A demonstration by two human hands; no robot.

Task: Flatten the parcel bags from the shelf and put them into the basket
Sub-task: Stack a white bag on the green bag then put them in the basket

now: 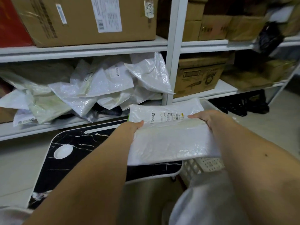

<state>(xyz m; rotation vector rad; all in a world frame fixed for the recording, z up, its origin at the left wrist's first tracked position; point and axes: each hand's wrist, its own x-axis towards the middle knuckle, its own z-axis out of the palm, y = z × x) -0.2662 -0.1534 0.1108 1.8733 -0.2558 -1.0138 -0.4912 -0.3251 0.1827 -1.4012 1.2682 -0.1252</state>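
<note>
1. Here, a person holds a white parcel bag [170, 137] in both bare hands, above the far right corner of a black marble-patterned table [78, 143] and the near edge of a white perforated basket [206, 164].
2. The left hand [129, 129] grips the bag's left edge, its thumb lying on top near the printed label [167, 116]; the remaining fingers are hidden beneath the plastic.
3. The right hand [209, 117] grips the right edge, thumb stretched along the top surface toward the label, the other fingers curled around the bag's side.
4. The bag lies roughly flat and level between the hands, its label facing up at the far end.
5. The basket stands on the floor just right of the table, mostly covered by the bag and the right forearm; only part of its holed wall and its far rim show.
6. Behind the table, a heap of crumpled white parcel bags [90, 88] fills the lower level of a white shelf [84, 47], several with labels visible.
7. A large cardboard box [84, 20] with a shipping label sits on the level above the heap.
8. More brown cartons [199, 75] occupy the shelf bay to the right.
9. A white round recess [63, 151] marks the tabletop near its left side.
</note>
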